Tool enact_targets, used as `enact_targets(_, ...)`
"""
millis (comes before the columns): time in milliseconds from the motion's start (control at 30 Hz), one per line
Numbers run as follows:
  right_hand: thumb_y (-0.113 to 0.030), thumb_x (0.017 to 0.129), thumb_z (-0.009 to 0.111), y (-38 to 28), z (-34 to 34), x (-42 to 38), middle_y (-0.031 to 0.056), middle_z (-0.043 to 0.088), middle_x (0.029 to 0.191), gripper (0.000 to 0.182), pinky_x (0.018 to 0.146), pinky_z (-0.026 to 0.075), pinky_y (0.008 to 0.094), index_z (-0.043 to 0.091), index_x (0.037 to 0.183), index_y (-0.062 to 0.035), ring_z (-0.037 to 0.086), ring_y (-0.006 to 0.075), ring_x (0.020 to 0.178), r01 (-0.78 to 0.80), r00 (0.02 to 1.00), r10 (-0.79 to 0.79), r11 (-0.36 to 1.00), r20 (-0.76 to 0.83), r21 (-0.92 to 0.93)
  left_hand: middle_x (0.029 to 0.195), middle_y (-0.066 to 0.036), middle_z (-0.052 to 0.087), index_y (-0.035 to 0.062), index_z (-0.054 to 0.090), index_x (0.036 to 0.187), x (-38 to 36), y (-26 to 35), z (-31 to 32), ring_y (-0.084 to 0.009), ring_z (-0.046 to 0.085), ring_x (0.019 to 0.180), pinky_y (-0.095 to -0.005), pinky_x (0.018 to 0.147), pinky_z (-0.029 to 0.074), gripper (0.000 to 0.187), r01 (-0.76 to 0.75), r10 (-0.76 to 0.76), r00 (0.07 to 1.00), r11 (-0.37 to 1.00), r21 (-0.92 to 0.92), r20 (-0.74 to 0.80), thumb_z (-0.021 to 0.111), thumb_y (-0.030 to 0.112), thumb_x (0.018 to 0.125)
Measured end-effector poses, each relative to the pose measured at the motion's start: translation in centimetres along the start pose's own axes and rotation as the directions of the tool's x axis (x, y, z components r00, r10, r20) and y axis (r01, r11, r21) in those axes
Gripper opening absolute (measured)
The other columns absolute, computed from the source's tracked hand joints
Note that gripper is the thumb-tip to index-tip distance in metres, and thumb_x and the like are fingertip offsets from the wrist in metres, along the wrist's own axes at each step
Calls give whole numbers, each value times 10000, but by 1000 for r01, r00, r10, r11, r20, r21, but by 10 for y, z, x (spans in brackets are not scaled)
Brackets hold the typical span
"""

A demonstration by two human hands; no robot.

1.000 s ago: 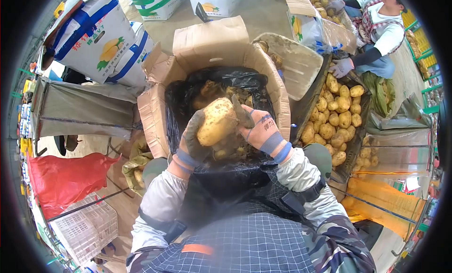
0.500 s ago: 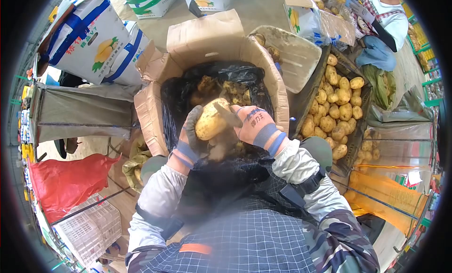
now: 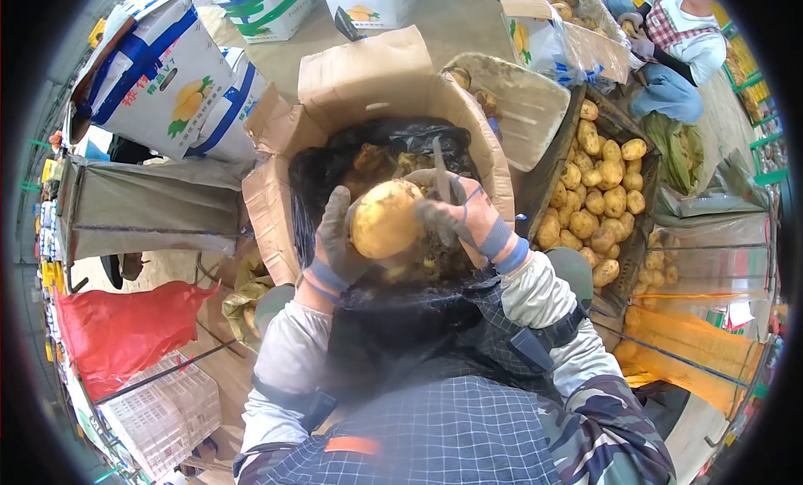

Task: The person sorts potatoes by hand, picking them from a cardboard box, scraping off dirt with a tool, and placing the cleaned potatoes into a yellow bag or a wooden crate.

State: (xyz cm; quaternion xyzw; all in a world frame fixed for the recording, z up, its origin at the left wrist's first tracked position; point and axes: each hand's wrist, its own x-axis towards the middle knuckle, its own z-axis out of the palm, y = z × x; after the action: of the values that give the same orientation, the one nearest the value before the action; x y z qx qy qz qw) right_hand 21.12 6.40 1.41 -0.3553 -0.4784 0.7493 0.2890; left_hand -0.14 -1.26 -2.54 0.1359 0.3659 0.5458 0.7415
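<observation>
In front of you stands an open brown cardboard carton (image 3: 364,73), lined with black plastic film (image 3: 445,135). Beside its right edge lies a dark rectangular crate (image 3: 621,115), filled with loose yellow potatoes (image 3: 613,202). Near the carton's far right corner, next to the crate, rests a dirty off-white plastic panel (image 3: 517,108).

Your gloved left hand (image 3: 335,238), grey-coated with a blue-banded cuff, is toward the carton's left edge; its fingers are spread and cupped against the potato. Your matching gloved right hand (image 3: 468,215) is toward the right edge; its fingers are bent and pinch the knife.

The large rounded yellow potato (image 3: 386,220) is above the carton's middle, between your hands. The narrow grey-bladed knife (image 3: 441,163) points toward the carton's far edge, apart from the potato; its handle is hidden.
</observation>
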Motion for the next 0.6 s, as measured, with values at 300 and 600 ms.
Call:
enact_targets(300,-237,924,715,10,-7,5,30,655,792,284,456,457,255,679,1093,-12,562,97,487,6,985,4,999,-174,53,1219,-189,669,33,533,1395,-2,-1,-5,-300,702,1014,-384,814,601,667,25,-16,999,983,-181,51,485,561,989)
enact_targets(600,-219,941,642,30,-26,13,94,709,856,277,443,434,239,670,1107,2,562,104,507,9,986,-39,984,-164,-176,1425,-210,539,47,478,1452,-78,63,-31,-427,591,1211,-542,948,545,758,-432,500,841,851,-298,209,570,586,927)
